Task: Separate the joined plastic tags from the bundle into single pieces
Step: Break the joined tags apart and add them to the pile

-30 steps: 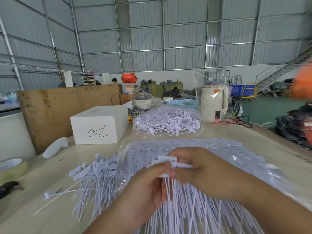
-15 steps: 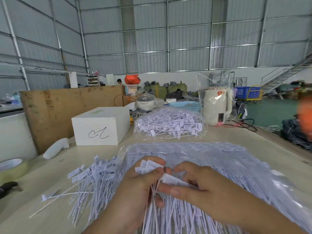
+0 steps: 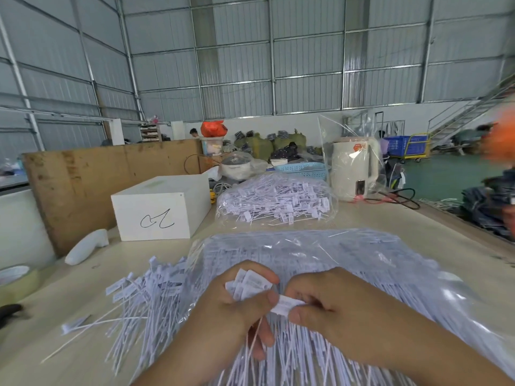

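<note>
My left hand [image 3: 234, 316] grips a small bundle of joined white plastic tags [image 3: 248, 282], their heads sticking up above my thumb. My right hand [image 3: 328, 310] pinches a single tag [image 3: 287, 303] at the bundle's right edge, between thumb and fingers. Both hands hover over a large clear bag of tags [image 3: 348, 263] that spreads across the table in front of me. To the left lies a loose heap of single tags [image 3: 145, 296] with long thin tails.
A second clear bag of tags [image 3: 273, 201] lies further back. A white box [image 3: 158, 207] stands at the back left beside a wooden board [image 3: 83, 179]. A tape roll [image 3: 16, 280] sits at the left edge, a cream kettle [image 3: 354, 168] at the back right.
My hands have drawn slightly apart. The right hand has pulled one tag sideways away from the bundle that the left hand holds. The view has tilted a little.
</note>
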Demonstrator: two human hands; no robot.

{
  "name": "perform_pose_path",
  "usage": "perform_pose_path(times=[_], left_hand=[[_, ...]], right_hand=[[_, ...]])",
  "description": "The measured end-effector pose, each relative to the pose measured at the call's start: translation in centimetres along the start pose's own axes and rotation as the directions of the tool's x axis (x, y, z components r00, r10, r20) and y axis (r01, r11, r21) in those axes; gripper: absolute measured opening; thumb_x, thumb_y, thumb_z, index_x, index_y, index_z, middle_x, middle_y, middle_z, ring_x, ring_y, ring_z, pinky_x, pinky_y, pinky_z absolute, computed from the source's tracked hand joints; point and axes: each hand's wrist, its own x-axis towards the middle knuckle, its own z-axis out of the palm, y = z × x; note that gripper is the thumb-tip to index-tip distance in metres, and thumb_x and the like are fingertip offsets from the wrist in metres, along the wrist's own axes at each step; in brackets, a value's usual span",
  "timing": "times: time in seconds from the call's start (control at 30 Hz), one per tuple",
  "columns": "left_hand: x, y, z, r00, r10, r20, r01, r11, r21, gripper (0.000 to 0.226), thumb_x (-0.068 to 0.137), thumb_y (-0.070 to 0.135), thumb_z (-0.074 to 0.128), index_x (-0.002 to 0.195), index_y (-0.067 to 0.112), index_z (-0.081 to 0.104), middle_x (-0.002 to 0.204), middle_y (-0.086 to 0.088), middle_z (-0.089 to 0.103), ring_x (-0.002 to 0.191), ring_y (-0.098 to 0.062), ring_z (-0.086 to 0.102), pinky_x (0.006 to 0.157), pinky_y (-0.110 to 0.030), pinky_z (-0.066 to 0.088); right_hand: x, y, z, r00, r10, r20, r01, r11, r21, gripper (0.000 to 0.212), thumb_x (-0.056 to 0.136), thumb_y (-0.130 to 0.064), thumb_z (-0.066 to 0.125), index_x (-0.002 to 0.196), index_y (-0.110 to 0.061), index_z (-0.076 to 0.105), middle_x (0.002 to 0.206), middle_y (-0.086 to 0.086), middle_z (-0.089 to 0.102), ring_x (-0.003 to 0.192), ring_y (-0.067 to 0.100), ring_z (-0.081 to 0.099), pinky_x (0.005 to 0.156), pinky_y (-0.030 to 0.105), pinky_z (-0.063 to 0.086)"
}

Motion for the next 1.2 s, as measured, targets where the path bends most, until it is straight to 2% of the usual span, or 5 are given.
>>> perform_pose_path(times=[0.2, 0.53, 0.77, 0.93, 1.2], left_hand=[[-0.1, -0.1, 0.5, 1.0, 0.012, 0.012, -0.011, 0.998, -0.06, 0.009, 0.073, 0.011, 0.067, 0.08, 0.016, 0.071, 0.076, -0.021, 0.066, 0.043, -0.026, 0.056, 0.038, -0.027, 0.047], [-0.3, 1.3, 2.3, 0.97, 0.041, -0.239, -0.144, 0.891, -0.432, 0.017, 0.064, 0.001, 0.068, 0.065, 0.017, 0.073, 0.072, -0.016, 0.069, 0.033, -0.015, 0.045, 0.032, -0.023, 0.039], [-0.2, 1.8, 2.6, 0.958, -0.116, -0.263, -0.088, 0.752, -0.653, 0.014, 0.07, 0.002, 0.061, 0.071, 0.013, 0.069, 0.071, -0.012, 0.068, 0.033, -0.011, 0.045, 0.031, -0.017, 0.039], [0.6, 1.5, -1.0, 0.89, -0.252, -0.381, -0.051, 0.774, -0.631, 0.015, 0.089, -0.006, 0.052, 0.091, 0.008, 0.058, 0.064, -0.009, 0.063, 0.035, -0.007, 0.048, 0.035, -0.015, 0.045], [-0.5, 0.7, 1.8, 0.995, -0.036, -0.091, 0.007, 0.955, -0.297, 0.023, 0.066, 0.014, 0.071, 0.087, 0.007, 0.071, 0.058, -0.011, 0.055, 0.034, -0.015, 0.044, 0.032, -0.017, 0.033]], right_hand=[[-0.1, -0.1, 0.6, 0.969, 0.166, 0.184, -0.212, 0.94, 0.268, 0.024, 0.099, -0.045, 0.048, 0.09, -0.029, 0.063, 0.075, -0.006, 0.069, 0.06, 0.005, 0.061, 0.064, 0.028, 0.055], [0.3, -1.5, 2.0, 0.95, 0.058, -0.307, 0.095, 0.884, 0.458, 0.029, 0.097, -0.02, 0.057, 0.07, -0.029, 0.065, 0.049, -0.01, 0.044, 0.046, 0.005, 0.037, 0.048, 0.021, 0.03], [1.0, -2.7, 4.5, 0.813, 0.023, -0.582, 0.207, 0.922, 0.327, 0.014, 0.096, -0.022, 0.058, 0.087, -0.028, 0.066, 0.058, -0.013, 0.055, 0.052, 0.005, 0.049, 0.05, 0.019, 0.035], [0.4, -1.2, 2.1, 0.549, -0.034, -0.835, 0.262, 0.956, 0.133, 0.027, 0.1, -0.039, 0.048, 0.084, -0.025, 0.063, 0.057, -0.007, 0.052, 0.045, 0.007, 0.043, 0.043, 0.016, 0.03], [-0.2, -1.0, 1.5, 0.948, -0.135, -0.287, 0.262, 0.843, 0.469, 0.024, 0.098, -0.025, 0.056, 0.091, -0.046, 0.048, 0.051, -0.009, 0.046, 0.046, 0.009, 0.033, 0.046, 0.022, 0.027]])
